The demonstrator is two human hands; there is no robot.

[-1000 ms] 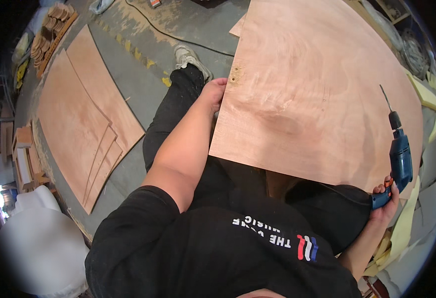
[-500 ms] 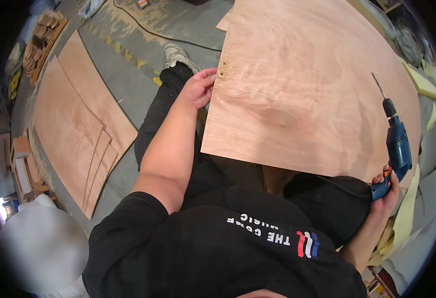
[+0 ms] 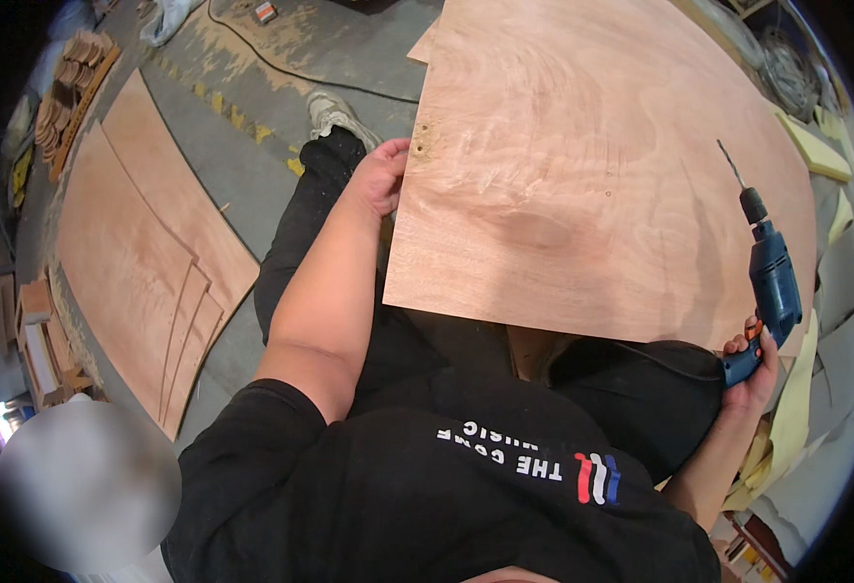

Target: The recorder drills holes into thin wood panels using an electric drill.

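A large plywood sheet lies before me, with small holes close to its left edge. My left hand is closed at that edge beside the holes; its fingertips are partly hidden by the sheet. In my right hand is a dark blue power drill, gripped by its handle near the orange trigger. The long bit points away from me, above the right part of the sheet and apart from its left-edge holes.
More plywood sheets overlap on the grey floor at left, near stacked small wooden pieces. A black cable crosses the floor beyond my shoe. Yellow foam pieces lie along the right side.
The whole view has shifted slightly, so most things appear a little further left. Both hands keep their places, the left at the sheet's edge and the right on the drill.
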